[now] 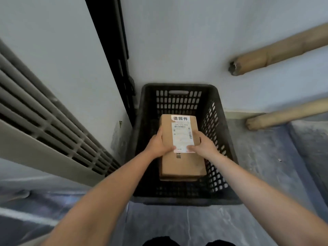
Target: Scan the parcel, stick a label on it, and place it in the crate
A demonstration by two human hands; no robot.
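A brown cardboard parcel (179,125) sits inside the black slatted crate (223,132), held from both sides. It bears a white shipping label with a barcode and a small white sticker (180,118) with black characters near its far end. My left hand (158,143) grips its left edge, thumb on top. My right hand (204,145) grips its right edge, thumb on the label's near corner. Under it lies another brown parcel (182,166), resting in the crate.
The crate stands on a grey floor against a white wall. A louvred beige unit (53,132) runs along the left. Two brown cardboard tubes (276,50) (284,114) lean at the right. A black vertical strip (122,59) stands behind the crate's left corner.
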